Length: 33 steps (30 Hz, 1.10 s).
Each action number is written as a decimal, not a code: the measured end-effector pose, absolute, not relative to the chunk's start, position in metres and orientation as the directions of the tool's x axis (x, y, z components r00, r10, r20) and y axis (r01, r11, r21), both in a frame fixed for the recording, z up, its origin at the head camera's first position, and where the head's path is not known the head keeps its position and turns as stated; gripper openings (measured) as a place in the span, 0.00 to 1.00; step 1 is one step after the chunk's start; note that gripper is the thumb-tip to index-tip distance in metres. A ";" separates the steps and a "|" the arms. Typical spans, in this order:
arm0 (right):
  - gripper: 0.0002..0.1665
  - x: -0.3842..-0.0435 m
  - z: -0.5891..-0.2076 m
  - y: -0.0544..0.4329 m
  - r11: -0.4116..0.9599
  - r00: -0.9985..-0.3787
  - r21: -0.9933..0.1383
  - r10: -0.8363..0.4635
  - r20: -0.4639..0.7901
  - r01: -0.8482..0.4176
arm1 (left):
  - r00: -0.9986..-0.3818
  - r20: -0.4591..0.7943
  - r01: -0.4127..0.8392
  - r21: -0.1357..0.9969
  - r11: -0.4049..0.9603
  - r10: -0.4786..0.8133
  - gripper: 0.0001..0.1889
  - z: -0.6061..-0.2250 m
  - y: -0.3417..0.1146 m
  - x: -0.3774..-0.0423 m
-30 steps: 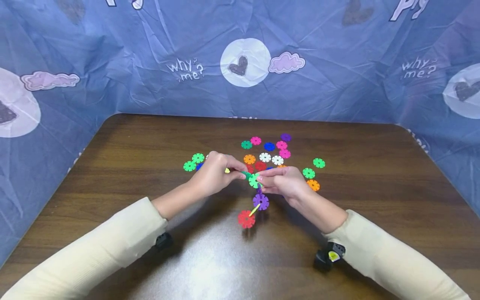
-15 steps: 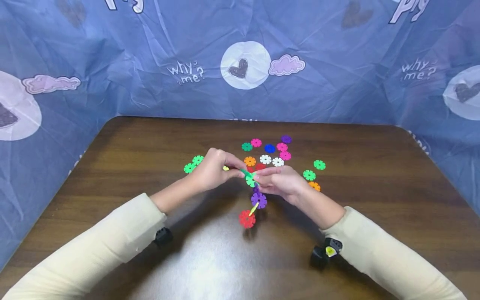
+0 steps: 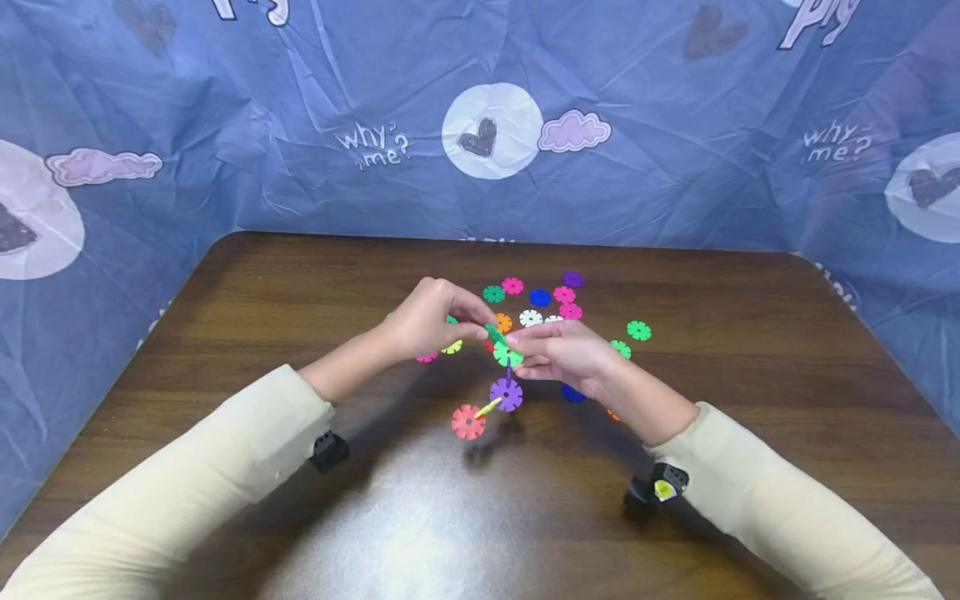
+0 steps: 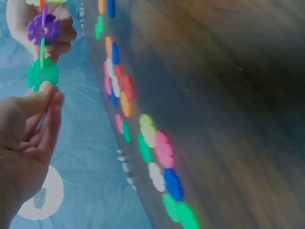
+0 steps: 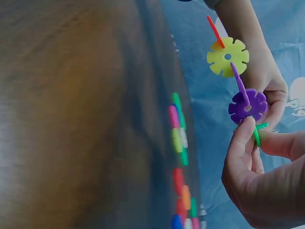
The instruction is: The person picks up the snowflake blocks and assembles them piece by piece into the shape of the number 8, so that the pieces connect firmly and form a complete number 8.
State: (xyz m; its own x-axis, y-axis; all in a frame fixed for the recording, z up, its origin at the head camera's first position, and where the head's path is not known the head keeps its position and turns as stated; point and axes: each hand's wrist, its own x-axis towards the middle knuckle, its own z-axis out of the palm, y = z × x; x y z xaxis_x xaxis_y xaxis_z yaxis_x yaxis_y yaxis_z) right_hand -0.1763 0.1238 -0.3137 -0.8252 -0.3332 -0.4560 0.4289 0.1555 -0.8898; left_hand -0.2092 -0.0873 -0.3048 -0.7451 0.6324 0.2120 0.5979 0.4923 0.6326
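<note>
A chain of notched plastic interlocking discs hangs between both hands above the table. My left hand (image 3: 438,321) pinches the dark green interlocking disc (image 4: 43,75) between thumb and fingers. With thumb and fingertips, my right hand (image 3: 576,354) pinches the light green interlocking disc (image 3: 507,355), slotted into the dark green one. Below it follow an edge-on purple disc (image 5: 240,83) and another purple disc (image 3: 506,395). A yellow disc (image 5: 228,57) and a red disc (image 3: 468,422) end the chain; the red one hangs free toward the near side. Fingers partly hide the green discs.
Loose discs lie flat on the brown table (image 3: 300,275) beyond the hands, including white (image 3: 531,318), blue (image 3: 540,297) and pink (image 3: 571,311) ones. A green disc (image 3: 639,331) lies to the right. Blue printed cloth (image 3: 300,183) stands behind the table.
Both hands have risen slightly, and the left wrist is more arched. The chain's lower end has swung left, with the red disc moving left and up in the head view.
</note>
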 end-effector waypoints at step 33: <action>0.18 -0.165 -0.338 0.122 0.142 -0.790 -0.861 -0.348 -0.505 0.488 | -0.851 0.082 0.490 0.480 0.728 0.519 0.12 -0.346 -0.133 -0.226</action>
State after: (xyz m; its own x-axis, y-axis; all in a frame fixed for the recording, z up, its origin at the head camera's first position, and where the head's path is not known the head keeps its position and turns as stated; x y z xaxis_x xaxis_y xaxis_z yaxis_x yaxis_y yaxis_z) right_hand -0.1651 0.1223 -0.3383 -0.7899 -0.3477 -0.5051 0.4882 0.1418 -0.8611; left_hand -0.2264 -0.1328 -0.3461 -0.8508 0.5191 0.0821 0.4903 0.7277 0.4797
